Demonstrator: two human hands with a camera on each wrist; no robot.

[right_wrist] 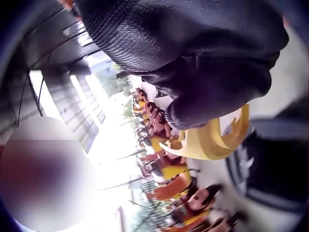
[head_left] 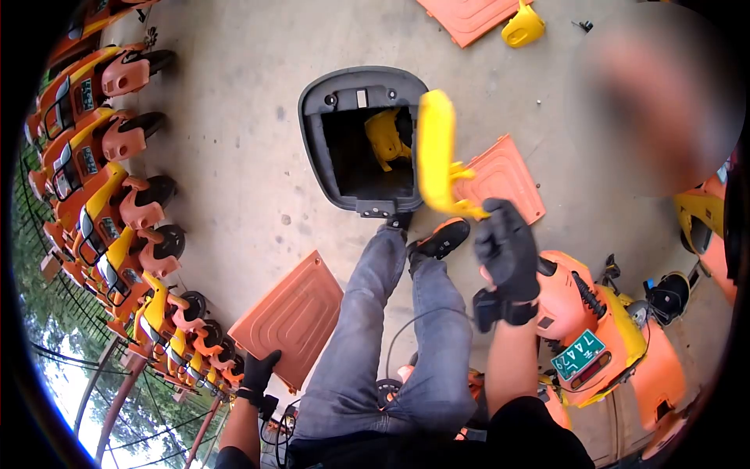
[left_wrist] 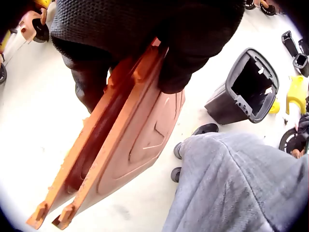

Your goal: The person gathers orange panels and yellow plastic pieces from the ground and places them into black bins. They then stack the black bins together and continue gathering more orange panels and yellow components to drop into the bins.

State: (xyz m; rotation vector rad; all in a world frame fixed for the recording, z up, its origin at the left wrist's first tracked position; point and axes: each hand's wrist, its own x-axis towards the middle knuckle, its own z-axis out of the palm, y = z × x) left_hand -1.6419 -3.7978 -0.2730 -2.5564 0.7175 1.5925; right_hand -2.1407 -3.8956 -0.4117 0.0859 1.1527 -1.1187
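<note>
In a black glove, the left hand [head_left: 260,373] grips the edge of an orange panel [head_left: 291,316]; the left wrist view shows two such panels [left_wrist: 140,140] held face to face, with the gloved fingers [left_wrist: 178,63] over their top edge. Raised at the right, the right hand [head_left: 508,250] pinches one end of a curved yellow part [head_left: 436,152]. That part is in the air beside the open black bin [head_left: 311,148], not touching its rim as far as the view tells. Inside the bin lies another yellow piece [head_left: 384,137].
An orange panel [head_left: 506,178] lies on the floor right of the bin; another [head_left: 469,17] and a yellow part [head_left: 523,27] lie at the top. Parked orange scooters [head_left: 125,141] line the left. An orange and yellow scooter [head_left: 617,344] stands at the lower right.
</note>
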